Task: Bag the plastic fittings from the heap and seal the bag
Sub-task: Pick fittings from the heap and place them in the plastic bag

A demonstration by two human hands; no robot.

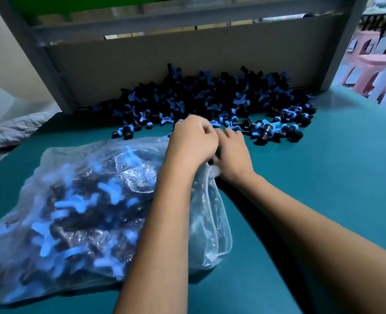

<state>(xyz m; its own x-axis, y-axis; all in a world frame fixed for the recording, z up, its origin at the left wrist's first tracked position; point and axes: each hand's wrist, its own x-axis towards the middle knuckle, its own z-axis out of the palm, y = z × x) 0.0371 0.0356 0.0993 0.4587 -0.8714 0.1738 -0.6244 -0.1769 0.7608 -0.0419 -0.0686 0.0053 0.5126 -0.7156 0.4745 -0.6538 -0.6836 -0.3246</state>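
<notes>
The bag (pixel 74 211) is already pretty stuffed, its unsealed mouth gripped by both the left hand (pixel 191 141) and right hand (pixel 231 155), though loads of fittings (pixel 210 98) are left heaped on the bench (pixel 323 177).

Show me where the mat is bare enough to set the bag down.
Bare mat right of the right hand, below the heap. A thin strip between bag and heap. Crowded against the cardboard.

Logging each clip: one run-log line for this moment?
stage: filling | bag: part full, unsealed | heap: remains | left hand, right hand: at bag mouth
</notes>
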